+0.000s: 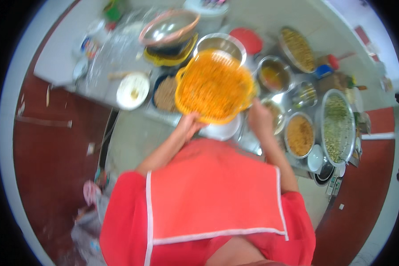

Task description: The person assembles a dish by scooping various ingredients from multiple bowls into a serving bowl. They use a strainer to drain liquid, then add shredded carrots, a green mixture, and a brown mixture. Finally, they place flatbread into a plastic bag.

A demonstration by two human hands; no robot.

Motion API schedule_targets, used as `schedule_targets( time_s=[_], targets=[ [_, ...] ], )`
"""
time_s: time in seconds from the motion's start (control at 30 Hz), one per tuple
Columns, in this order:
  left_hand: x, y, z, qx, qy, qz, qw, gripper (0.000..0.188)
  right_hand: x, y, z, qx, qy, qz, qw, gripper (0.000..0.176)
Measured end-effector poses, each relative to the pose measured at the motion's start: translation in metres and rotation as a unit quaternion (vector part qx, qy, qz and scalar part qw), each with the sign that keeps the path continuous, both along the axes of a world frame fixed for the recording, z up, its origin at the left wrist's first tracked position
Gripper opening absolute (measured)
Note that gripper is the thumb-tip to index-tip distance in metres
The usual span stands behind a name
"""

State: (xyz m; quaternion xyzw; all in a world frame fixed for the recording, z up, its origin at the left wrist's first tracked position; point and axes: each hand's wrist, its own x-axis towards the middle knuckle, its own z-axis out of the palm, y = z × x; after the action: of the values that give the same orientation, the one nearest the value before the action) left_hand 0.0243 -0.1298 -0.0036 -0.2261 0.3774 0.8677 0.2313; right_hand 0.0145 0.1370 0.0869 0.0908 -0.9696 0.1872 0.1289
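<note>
A yellow plastic colander (204, 118) full of shredded orange food (216, 88), which looks like carrot, is held up over the metal table. My left hand (190, 124) grips its near left rim, thumb on top. At the right-hand edge my right hand (261, 116) is closed around the handle area, though blur hides the fingertips. Partly covered by the colander, a steel bowl (234, 43) lies behind it and a white bowl (221, 131) below it. Left of the colander a dark container holds brown minced food (166, 94).
Left stand a white bowl (133, 91) and a stacked pink-rimmed basin (169, 28). To the right are a steel pot with yellow liquid (272, 76), a bowl of orange-brown food (300, 134) and a large basin of chopped greens (335, 123). A red lid (247, 40) lies behind.
</note>
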Motion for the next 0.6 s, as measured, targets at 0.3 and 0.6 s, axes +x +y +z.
schedule_targets(
  time_s=[0.3, 0.6],
  targets=[
    [0.002, -0.006, -0.002, 0.003, 0.013, -0.028, 1.000, 0.036, 0.012, 0.000, 0.005, -0.065, 0.040, -0.017, 0.997, 0.015],
    [0.024, 0.000, -0.004, -0.036, 0.010, 0.016, 0.999, 0.038, 0.016, 0.007, -0.003, -0.095, 0.044, 0.016, 0.994, 0.014]
  ],
)
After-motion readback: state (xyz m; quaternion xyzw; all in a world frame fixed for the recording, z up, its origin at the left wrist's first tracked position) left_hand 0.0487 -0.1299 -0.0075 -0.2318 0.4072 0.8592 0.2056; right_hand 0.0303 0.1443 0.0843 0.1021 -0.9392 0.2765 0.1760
